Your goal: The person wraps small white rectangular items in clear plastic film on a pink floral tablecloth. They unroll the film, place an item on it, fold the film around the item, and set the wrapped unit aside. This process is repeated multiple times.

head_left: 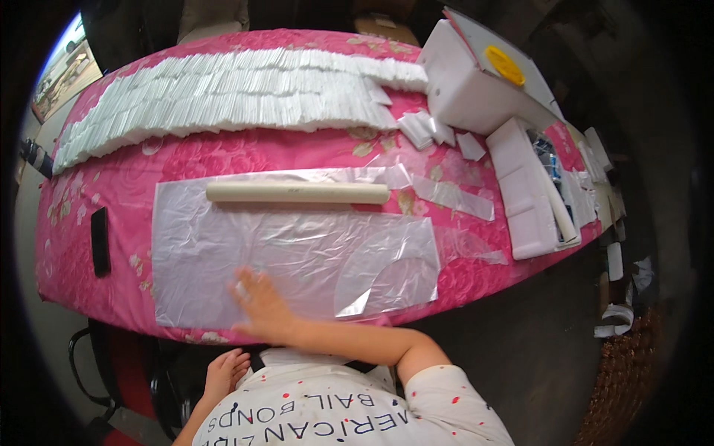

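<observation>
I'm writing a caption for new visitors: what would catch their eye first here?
Probably the long rows of white pieces on the far side of the pink floral tablecloth. Nearer, a pale tube lies across a clear plastic sheet, with the blurred right hand at its near part. A yellow oval item atop the white box, far right, also stands out.

over there a black phone (100,242) lies toward the left end of the pink flowered tablecloth (297,151), packed rows of thin white pieces (223,89) run along its far side, a white foam box (462,83) stands by a foam tray (513,189) at the right, and a red-and-black chair (129,379) sits near left.
</observation>
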Tool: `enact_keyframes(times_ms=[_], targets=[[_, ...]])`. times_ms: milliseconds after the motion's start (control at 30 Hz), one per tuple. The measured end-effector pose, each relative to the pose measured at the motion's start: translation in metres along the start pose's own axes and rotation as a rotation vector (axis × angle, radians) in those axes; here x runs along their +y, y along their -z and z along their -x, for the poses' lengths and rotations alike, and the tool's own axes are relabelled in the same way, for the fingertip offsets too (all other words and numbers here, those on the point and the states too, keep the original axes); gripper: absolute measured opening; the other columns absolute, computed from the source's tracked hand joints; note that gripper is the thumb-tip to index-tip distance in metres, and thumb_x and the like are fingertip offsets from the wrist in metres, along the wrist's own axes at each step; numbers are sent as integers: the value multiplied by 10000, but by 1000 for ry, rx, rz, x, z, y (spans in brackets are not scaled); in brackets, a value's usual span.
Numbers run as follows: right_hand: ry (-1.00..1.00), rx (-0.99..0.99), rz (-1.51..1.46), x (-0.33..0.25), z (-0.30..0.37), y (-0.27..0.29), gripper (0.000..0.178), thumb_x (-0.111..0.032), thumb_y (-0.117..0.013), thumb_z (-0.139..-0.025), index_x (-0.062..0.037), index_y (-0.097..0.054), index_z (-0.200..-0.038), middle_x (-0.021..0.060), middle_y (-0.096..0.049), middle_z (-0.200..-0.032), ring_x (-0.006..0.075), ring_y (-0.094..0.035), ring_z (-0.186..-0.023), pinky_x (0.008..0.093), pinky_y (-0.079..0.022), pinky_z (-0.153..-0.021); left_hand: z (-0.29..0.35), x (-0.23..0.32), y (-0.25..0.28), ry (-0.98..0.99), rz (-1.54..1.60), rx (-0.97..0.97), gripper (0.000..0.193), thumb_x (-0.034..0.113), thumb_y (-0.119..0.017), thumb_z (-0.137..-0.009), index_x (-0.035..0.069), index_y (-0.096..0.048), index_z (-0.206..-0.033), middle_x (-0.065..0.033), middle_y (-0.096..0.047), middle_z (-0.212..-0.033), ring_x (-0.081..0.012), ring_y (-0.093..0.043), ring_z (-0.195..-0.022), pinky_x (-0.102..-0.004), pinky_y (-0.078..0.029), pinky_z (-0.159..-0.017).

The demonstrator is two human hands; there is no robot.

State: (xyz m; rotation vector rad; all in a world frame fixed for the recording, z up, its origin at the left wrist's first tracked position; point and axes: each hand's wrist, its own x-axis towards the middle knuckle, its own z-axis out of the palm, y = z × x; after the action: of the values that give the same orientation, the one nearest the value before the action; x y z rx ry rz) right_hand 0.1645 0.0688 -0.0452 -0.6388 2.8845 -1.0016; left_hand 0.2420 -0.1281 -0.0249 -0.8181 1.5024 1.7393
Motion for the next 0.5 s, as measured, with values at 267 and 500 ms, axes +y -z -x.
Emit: enact_keyframes(times_ms=[267,500], targets=[[332,-146,-224,-39,11,17,576,-375,-590,-793,-42,-481,-1251,217,-155,-1456,367,-40,-1374,539,-18,-1082,-6,27,-8,-508,-493,-60,109,66,-573,-860,-2,-658,-865,-16,-640,-758,-92,-587,-668,-248,-479,-591],[161,-4,-143,62,37,98,141,-120,-668,-672,-86,-608,-796,63,-585,-861,252,-514,-975,510,-235,-1006,0,81,-78,-1114,-1072,-101,276,74,-698,-687,44,-644,-956,-154,-644,-810,-310,-623,-728,-354,-495,-657]])
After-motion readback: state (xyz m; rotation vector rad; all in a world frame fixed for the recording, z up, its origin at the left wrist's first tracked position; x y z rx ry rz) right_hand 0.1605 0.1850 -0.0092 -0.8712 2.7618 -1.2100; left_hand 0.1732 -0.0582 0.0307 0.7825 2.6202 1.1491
